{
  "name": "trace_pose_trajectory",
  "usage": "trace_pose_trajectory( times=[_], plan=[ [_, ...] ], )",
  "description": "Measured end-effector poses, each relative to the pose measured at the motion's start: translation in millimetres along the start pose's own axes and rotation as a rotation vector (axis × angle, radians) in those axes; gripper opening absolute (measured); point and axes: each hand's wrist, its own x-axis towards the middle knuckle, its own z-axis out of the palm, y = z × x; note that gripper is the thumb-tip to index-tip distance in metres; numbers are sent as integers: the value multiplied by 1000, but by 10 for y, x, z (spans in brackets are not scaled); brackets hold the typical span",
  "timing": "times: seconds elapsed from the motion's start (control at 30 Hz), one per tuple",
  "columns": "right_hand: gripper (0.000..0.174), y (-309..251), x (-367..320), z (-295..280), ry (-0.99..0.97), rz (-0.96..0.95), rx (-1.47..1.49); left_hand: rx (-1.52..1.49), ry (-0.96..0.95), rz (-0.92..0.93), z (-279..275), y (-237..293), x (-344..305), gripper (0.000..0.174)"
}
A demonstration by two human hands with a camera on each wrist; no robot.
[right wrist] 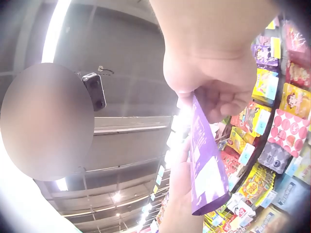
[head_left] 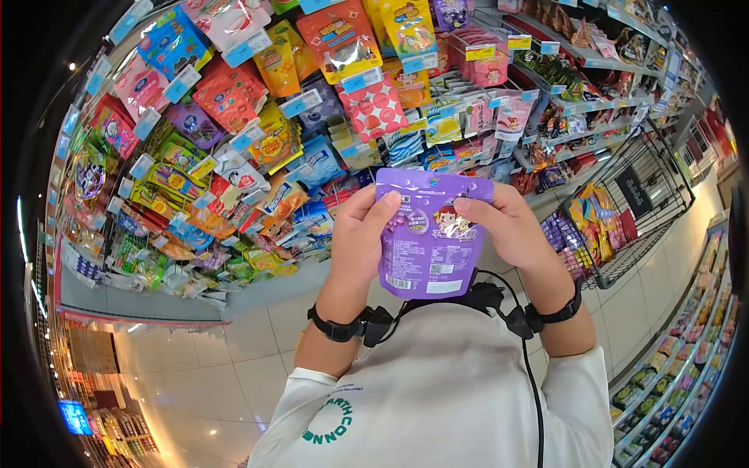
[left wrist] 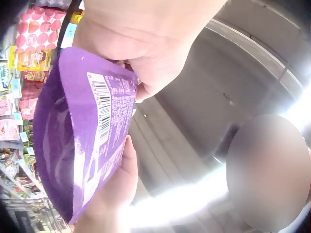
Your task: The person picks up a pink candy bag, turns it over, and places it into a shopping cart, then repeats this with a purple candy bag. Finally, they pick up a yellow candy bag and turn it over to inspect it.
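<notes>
A purple candy pouch point(head_left: 431, 242) is held up in front of the chest, its back with barcode and small print turned to the head camera. My left hand point(head_left: 360, 234) pinches its upper left side, thumb on the printed face. On the upper right side my right hand point(head_left: 507, 226) pinches it the same way, fingers behind. From the left wrist view, the pouch point(left wrist: 92, 131) shows its barcode and a bulging bottom fold. The right wrist view sees the pouch point(right wrist: 206, 162) nearly edge-on, below the right hand point(right wrist: 214, 82).
Ahead, a shelf rack carries many hanging candy bags point(head_left: 234, 97) with price tags. A shopping cart point(head_left: 636, 203) holding purple and yellow packs stands at the right. Another stocked shelf point(head_left: 671, 366) runs along the lower right. Tiled floor point(head_left: 203, 366) shows at the lower left.
</notes>
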Motion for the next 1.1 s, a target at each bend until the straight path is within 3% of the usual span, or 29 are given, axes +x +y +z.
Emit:
trace_pose_trajectory(
  times=[0.13, 0.37, 0.73, 1.1],
  plan=[
    [19, -6, -40, -22, 58, 2, 28, 120, -25, -62, 67, -9, 29, 22],
    [20, -10, 16, -34, 64, -16, -91, 53, -40, -99, 147, -22, 133, 21],
    [17, -16, 186, -59, 94, -39, -99, 192, -19, -24, 171, -30, 243, 20],
    [18, -129, 282, -55, 44, -135, -565, 449, -127, 60, -4, 6, 308, 19]
  ],
)
